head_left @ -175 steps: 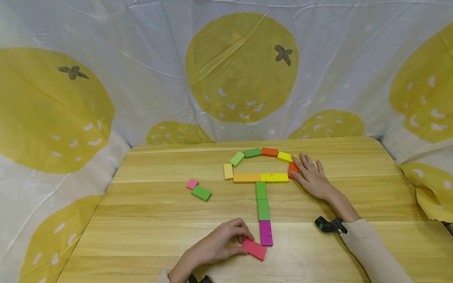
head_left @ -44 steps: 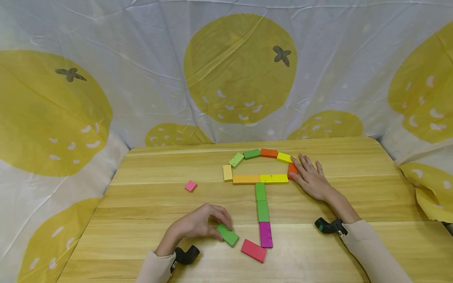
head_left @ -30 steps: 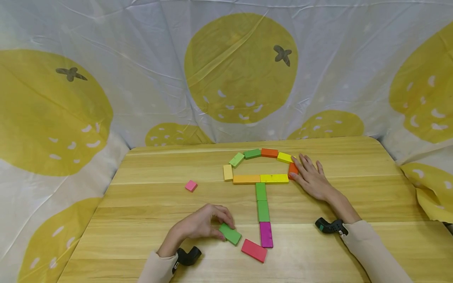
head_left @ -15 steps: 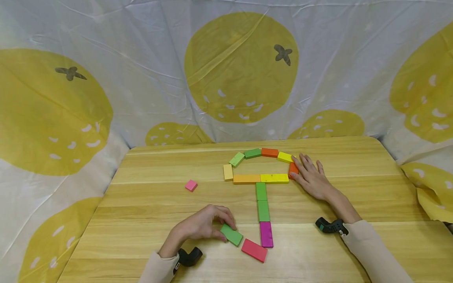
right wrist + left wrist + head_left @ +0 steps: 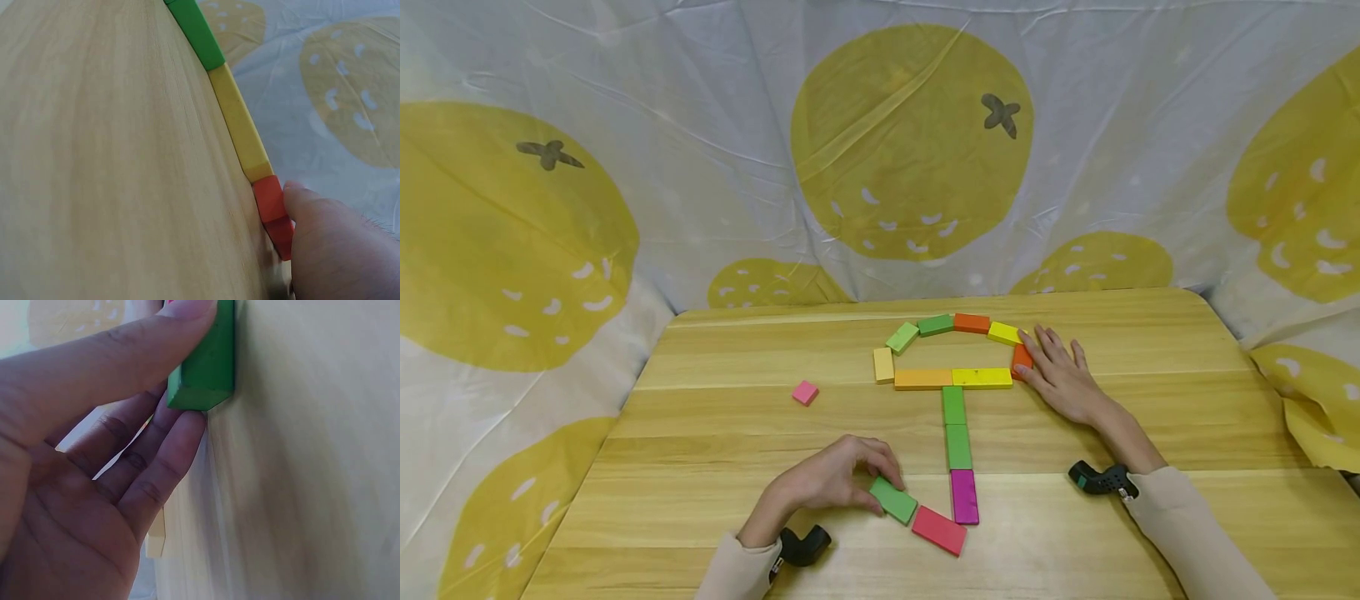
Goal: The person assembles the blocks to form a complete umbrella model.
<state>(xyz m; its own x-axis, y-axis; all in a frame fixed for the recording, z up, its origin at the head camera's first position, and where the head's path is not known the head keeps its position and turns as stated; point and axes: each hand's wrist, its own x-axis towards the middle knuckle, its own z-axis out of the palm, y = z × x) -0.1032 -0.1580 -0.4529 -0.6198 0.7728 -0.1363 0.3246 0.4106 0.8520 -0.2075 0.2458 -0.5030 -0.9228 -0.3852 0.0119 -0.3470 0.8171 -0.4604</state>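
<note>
My left hand point(image 5: 838, 473) pinches a green block point(image 5: 892, 500) between thumb and fingers at the front of the table. Its far end meets, or nearly meets, a red-pink block point(image 5: 939, 531), which lies slantwise by the foot of a magenta block point(image 5: 964, 497). The left wrist view shows the thumb across the green block point(image 5: 206, 375). My right hand point(image 5: 1063, 375) rests with spread, fairly straight fingers at the right end of an arch of blocks. It touches an orange-red block point(image 5: 1022, 360), and a fingertip reaches the yellow block point(image 5: 1003, 332) beside it.
Green blocks point(image 5: 957, 447) form a stem under an orange block point(image 5: 922, 379) and a long yellow block point(image 5: 982, 378). Several blocks curve above as an arch, with a cream block point(image 5: 883, 365) at its left end. A small pink block point(image 5: 805, 392) lies alone on the wooden table point(image 5: 715, 417).
My left hand let go of the red-pink block, took the green block from beside the small pink one, and slid it right toward the red-pink block. My right hand stays in place.
</note>
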